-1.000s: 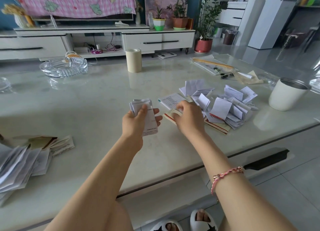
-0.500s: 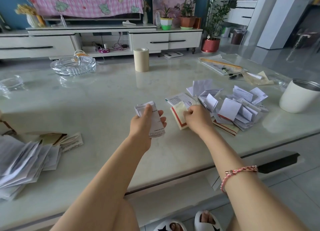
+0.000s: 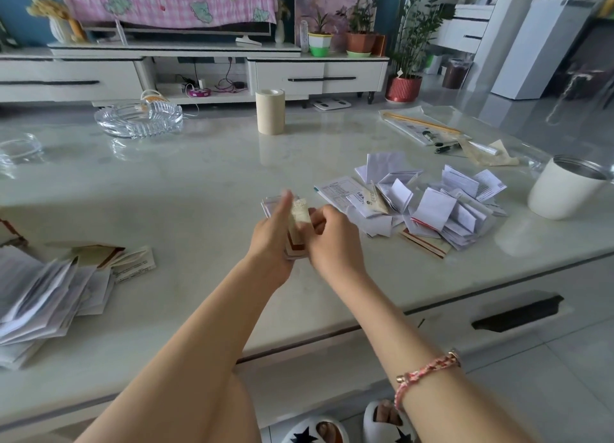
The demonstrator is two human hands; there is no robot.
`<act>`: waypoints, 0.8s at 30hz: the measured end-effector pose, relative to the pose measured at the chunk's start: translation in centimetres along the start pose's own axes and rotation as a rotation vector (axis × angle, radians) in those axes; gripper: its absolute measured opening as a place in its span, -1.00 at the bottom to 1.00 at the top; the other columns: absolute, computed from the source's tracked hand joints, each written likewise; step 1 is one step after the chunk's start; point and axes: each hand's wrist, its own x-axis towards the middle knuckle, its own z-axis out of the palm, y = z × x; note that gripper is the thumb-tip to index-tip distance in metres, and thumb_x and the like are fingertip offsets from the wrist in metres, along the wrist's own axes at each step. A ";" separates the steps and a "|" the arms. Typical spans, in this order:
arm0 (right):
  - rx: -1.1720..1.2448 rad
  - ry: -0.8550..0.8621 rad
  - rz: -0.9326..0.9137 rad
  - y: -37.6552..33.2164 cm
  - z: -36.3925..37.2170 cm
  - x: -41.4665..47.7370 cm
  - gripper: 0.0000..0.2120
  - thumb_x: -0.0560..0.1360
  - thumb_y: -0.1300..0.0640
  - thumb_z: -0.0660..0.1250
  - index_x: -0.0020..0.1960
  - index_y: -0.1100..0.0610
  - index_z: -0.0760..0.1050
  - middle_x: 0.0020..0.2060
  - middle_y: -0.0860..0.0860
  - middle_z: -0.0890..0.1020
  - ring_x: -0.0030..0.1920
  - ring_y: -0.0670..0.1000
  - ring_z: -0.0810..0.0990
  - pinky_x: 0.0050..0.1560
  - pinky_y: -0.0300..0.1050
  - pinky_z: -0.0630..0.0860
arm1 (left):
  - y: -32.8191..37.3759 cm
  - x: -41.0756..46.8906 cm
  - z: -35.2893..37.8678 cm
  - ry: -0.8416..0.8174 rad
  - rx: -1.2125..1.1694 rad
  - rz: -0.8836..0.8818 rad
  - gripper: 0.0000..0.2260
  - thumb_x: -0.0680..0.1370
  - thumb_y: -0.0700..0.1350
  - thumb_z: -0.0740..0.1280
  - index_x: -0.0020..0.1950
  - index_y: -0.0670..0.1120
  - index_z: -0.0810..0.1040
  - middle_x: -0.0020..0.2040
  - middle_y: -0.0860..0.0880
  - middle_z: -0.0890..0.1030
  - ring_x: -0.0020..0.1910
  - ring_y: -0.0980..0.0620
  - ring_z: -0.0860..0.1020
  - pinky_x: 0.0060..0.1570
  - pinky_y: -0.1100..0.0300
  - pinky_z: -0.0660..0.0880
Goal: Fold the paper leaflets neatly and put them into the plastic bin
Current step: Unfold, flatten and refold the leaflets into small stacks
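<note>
Paper leaflets [image 3: 392,206]: three lots in all, two lying on the table and one small lot held up between the hands. None showed inside any bin.
Table [image 3: 199,183]: pale, glossy stone top that bore everything below.
Left stack [image 3: 40,293]: flat, loosely fanned leaflets at the near left edge, well apart from the hands.
Right heap [image 3: 465,216]: folded leaflets, sprung half open and jumbled, just to the right of the hands.
White container [image 3: 564,190]: round and metal-rimmed, it stood upright beside the heap at the far right. It was probably the bin, though its material could not be told.
Glass ashtray [image 3: 139,120]: at the far left, well apart from the work.
Left hand [image 3: 270,243]: fingers wrapped round the held bundle, with the thumb raised and blurred.
Right hand [image 3: 335,240]: fingers curled in and pinching the bundle's right edge; blur hid the exact grip.
Held bundle [image 3: 297,221]: a few small folded leaflets, white with a cream-and-red one in front, upright above the middle of the table and clamped between both hands.
Handling: the paper looked thin and very light, limp as a single sheet and stiffer once folded and stacked. The creases seemed likely to spring open, and smooth sheets could slide off one another. The best hold seemed to be across the folded edges, thumb on one face and fingers on the other, squeezing the whole bundle.
</note>
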 end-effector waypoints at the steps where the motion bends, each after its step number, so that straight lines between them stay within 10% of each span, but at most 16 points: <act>1: -0.057 -0.012 -0.025 0.1 0.2 0.2 -0.81 0.54 0.00 0.26 -0.07 0.12 0.52 -0.12 0.04 0.63 -0.09 0.08 0.58 -0.10 -0.07 0.48 | -0.2 0.1 -0.1 0.039 0.009 0.034 -0.79 0.60 -0.05 0.22 -0.01 -0.19 0.52 -0.15 -0.11 0.62 -0.38 0.08 0.62 -0.40 0.28 0.52; 5: -0.054 0.046 -0.055 0.8 -1.0 2.5 -0.80 0.50 0.11 0.29 -0.27 0.17 0.51 -0.19 0.12 0.59 -0.15 0.10 0.50 -0.19 -0.11 0.35 | -0.2 0.6 -0.3 0.135 -0.045 0.117 -0.86 0.61 -0.24 0.18 -0.11 -0.12 0.47 -0.18 -0.11 0.62 -0.44 0.04 0.61 -0.34 0.16 0.55; 8: -0.427 0.288 -0.025 2.7 -3.3 5.3 -0.82 0.53 0.14 0.21 0.00 0.14 0.57 0.11 0.14 0.49 0.15 0.16 0.39 0.07 -0.06 0.28 | 0.0 1.0 0.1 0.099 -0.062 0.089 -0.88 0.62 -0.24 0.15 -0.04 -0.14 0.46 -0.21 -0.13 0.59 -0.48 0.01 0.59 -0.35 0.17 0.56; 12: -0.714 0.067 0.107 5.1 -4.2 6.7 -0.66 0.56 0.03 0.14 0.22 0.15 0.50 0.29 0.13 0.40 0.31 0.18 0.25 0.24 -0.02 0.22 | -0.3 0.7 0.7 0.052 -0.004 0.064 -0.89 0.62 -0.23 0.16 -0.04 -0.17 0.46 -0.20 -0.13 0.61 -0.46 0.01 0.61 -0.37 0.16 0.57; 19: -0.587 0.198 -0.036 4.1 -4.0 6.8 -0.77 0.55 0.17 0.15 -0.16 0.23 0.53 -0.14 0.21 0.59 -0.01 0.27 0.40 -0.06 -0.03 0.29 | -0.2 0.1 0.8 0.052 0.103 0.069 -0.87 0.61 -0.22 0.18 -0.08 -0.17 0.49 -0.20 -0.09 0.63 -0.35 -0.02 0.60 -0.26 0.11 0.56; 24: -0.368 0.356 -0.063 3.1 -5.1 5.9 -0.58 0.45 0.32 0.18 -0.50 0.07 0.12 -0.55 0.05 0.17 -0.26 0.15 0.19 -0.26 -0.08 0.16 | 0.1 0.1 0.4 0.085 0.091 0.037 -0.83 0.62 -0.23 0.15 -0.13 -0.16 0.47 -0.20 -0.09 0.62 -0.32 -0.04 0.60 -0.21 0.08 0.54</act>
